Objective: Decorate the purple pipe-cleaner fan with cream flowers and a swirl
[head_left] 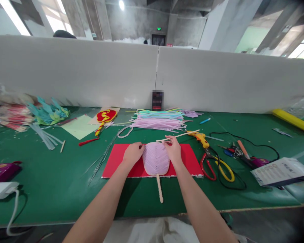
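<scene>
A lilac hand fan (155, 158), its face covered in slanting rows of fuzzy stems, lies on a red board (190, 160). Its pale handle (159, 189) points toward me past the board's near edge. My left hand (133, 152) is closed at the fan's upper left edge, thumb and fingers gripping the rim. At the upper right edge, my right hand (173, 150) pinches a long cream pipe cleaner (184, 134), which sticks out both ways above the fan.
Behind the board lies a pile of lilac and mint pipe cleaners (158, 120). A yellow glue gun (201, 138) and red-and-yellow-handled scissors (209, 167) are on the right. A red-and-yellow fan (106, 116) and thin wires (103, 157) lie left. A white partition (91, 72) stands behind.
</scene>
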The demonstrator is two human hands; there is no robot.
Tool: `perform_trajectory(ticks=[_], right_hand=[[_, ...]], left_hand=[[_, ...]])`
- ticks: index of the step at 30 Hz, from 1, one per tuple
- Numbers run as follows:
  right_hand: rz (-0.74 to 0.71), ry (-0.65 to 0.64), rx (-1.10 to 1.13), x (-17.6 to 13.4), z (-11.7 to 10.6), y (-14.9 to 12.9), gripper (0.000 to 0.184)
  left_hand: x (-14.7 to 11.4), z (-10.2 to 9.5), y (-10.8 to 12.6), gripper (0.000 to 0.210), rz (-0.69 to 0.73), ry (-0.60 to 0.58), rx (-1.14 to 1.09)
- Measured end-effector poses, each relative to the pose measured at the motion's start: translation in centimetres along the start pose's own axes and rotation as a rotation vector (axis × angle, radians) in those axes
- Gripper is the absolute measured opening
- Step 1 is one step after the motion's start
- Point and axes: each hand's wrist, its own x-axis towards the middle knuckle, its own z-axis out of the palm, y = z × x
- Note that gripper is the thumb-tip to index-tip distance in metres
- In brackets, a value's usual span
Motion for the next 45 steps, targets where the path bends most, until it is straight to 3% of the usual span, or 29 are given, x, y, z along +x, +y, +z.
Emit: perform_trajectory(ticks=[8, 27, 37, 45], right_hand=[[-0.017, -0.076, -0.033, -0.2, 0.1, -0.5, 0.036], [-0.008, -0.025, -0.337, -0.4, -0.6, 0.3, 0.014], [-0.006, -0.009, -0.316, -0.5, -0.7, -0.1, 0.015], [-0.005, -0.006, -0.285, -0.5, -0.8, -0.2, 0.016]], left_hand=[[0.0, 0.0, 0.0, 0.027, -0.018, 0.033, -0.019], [1.0, 1.1, -0.5, 0.021, 0.021, 0.124, -0.284], [1.4, 1.5, -0.9, 0.013, 0.055, 0.135, -0.516], [1.6, 1.0, -0.7, 0.019, 0.144, 0.107, -0.639]])
